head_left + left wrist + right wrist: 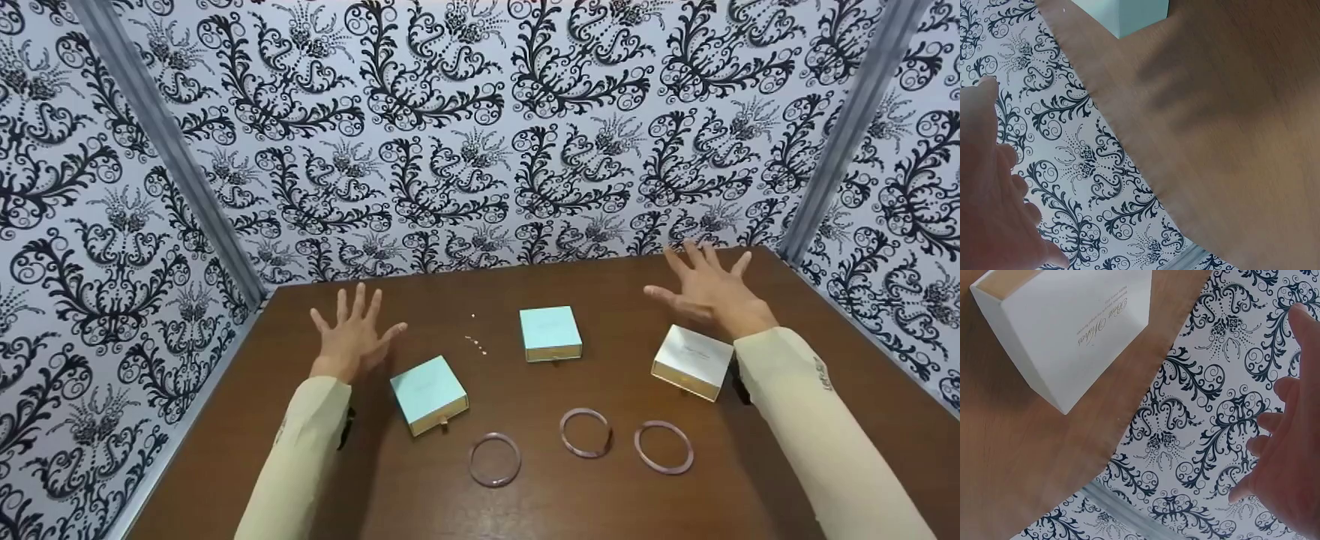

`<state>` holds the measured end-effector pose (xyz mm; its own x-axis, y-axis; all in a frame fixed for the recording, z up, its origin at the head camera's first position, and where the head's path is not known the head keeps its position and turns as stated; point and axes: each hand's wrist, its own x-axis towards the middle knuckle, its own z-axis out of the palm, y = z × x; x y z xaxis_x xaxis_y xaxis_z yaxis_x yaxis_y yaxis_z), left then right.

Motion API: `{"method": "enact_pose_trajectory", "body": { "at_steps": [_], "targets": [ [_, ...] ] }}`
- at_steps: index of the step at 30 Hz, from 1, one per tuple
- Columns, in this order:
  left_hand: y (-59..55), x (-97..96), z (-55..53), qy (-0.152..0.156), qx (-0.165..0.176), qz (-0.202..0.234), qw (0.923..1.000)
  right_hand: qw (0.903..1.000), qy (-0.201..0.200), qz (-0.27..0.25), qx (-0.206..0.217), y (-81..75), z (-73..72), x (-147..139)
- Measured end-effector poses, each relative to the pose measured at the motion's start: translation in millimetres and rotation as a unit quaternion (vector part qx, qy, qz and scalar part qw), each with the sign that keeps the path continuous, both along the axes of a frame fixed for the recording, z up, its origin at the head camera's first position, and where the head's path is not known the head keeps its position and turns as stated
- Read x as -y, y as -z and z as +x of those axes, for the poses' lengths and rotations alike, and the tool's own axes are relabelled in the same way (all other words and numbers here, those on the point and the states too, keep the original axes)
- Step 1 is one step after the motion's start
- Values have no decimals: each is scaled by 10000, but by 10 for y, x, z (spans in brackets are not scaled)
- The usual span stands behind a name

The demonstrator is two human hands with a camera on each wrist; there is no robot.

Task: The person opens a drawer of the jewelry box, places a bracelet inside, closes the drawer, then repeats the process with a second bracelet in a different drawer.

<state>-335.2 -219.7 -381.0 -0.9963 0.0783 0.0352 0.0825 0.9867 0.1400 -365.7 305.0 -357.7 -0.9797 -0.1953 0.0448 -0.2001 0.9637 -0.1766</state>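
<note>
My left hand [349,345] is spread with straight fingers above the left side of the table, holding nothing. A mint gift box [429,394] with a gold front and small pull tab lies just to its right. Also spread and free of any object, my right hand [712,296] hovers beyond a white gift box [691,361], whose lid carries gold lettering in the right wrist view. Between the hands sits another mint box [551,333]. Three pinkish bangles lie flat nearer me: a left one [495,460], a middle one [586,433] and a right one [664,448].
Several tiny white bits [476,343] lie on the brown wooden table [555,495] between the two mint boxes. Walls with a black-and-white scroll pattern [465,135] enclose the table at the back and both sides, with grey strips [172,142] at the corners.
</note>
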Motion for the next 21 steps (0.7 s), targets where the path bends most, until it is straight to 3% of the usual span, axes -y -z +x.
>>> {"method": "enact_pose_trajectory", "body": {
  "at_steps": [8, 14, 21],
  "targets": [
    [18, 28, 30, 174, -161, 80, 9997, 9999, -40, 121, -116, 2, 30, 17],
    [57, 57, 58, 258, -340, -120, 9990, 9995, -137, 166, -233, 4, 50, 65],
    [112, 27, 112, 542, -513, 34, 9972, 9989, -299, 264, -261, -19, 106, 128]
  ]
}}
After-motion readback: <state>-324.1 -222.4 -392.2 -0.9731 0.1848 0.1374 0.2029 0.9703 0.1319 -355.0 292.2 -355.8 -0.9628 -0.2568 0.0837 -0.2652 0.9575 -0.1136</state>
